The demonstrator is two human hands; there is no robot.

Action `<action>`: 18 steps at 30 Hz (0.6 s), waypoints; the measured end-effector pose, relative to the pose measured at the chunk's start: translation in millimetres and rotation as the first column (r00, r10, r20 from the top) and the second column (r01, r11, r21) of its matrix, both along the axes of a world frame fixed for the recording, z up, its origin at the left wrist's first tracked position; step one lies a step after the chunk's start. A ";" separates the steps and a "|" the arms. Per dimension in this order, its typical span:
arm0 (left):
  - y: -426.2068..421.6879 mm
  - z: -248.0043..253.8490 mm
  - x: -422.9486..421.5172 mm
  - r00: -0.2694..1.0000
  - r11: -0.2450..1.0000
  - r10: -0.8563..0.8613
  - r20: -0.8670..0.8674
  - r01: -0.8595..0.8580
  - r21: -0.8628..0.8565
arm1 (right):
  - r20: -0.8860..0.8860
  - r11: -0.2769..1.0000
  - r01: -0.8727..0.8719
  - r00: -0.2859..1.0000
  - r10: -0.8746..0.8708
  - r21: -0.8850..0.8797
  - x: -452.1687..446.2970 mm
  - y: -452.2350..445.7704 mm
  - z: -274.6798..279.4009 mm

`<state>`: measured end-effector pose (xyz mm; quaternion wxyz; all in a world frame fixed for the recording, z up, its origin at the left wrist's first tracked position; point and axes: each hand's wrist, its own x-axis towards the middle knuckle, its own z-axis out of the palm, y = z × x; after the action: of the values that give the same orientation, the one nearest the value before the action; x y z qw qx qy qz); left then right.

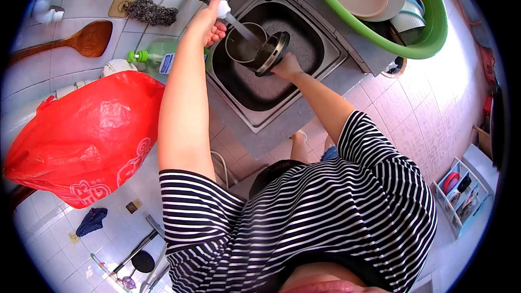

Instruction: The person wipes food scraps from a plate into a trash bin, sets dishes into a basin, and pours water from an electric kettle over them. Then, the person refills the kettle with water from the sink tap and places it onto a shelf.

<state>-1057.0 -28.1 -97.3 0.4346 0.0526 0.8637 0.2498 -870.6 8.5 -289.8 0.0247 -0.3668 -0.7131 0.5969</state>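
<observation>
Near the wall, my left hand [211, 24] is closed around the white faucet nozzle [223, 9], thumb above and fingers curled below. A stream of water [243, 30] runs from the nozzle down to a round metal pot [232, 46] in the steel sink [255, 121]. Over the sink, my right hand [287, 66] grips a dark round pot lid [278, 53] with a shiny metal rim. The lid is tilted on edge beside the pot and overlaps its right side; whether the two touch I cannot tell. My right fingers are partly hidden behind the lid.
A green basin [437, 32] of stacked bowls stands right of the sink. To the left are a dish soap bottle [157, 57], a full red plastic bag [92, 135], a wooden spatula [92, 39] and a steel-wool scrubber [154, 12]. A utensil rack [461, 198] sits lower right.
</observation>
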 end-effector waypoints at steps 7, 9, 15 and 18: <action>2.5 -5.7 -2.0 0.998 0.998 -0.002 -0.060 0.006 0.063 | -0.107 0.999 0.037 0.994 -0.033 0.040 -2.8 -5.0 -14.1; 3.9 -6.3 -5.8 0.996 0.999 -0.005 -0.091 0.010 0.053 | -0.072 0.996 0.026 0.997 -0.032 -0.082 0.8 -3.0 -2.8; 7.3 6.0 -0.6 0.960 0.995 -0.085 -0.267 0.096 0.028 | -0.156 0.995 0.047 0.987 -0.033 0.086 -5.3 -7.0 -27.5; 7.4 4.6 -2.6 0.925 0.987 -0.149 -0.350 0.158 -0.002 | -0.138 0.999 0.039 0.990 -0.035 0.027 -5.4 -6.0 -30.4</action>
<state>-1059.6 -20.7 -92.6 0.2923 0.1692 0.9168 0.2133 -876.0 2.5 -320.3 0.0903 -0.3376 -0.7114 0.6097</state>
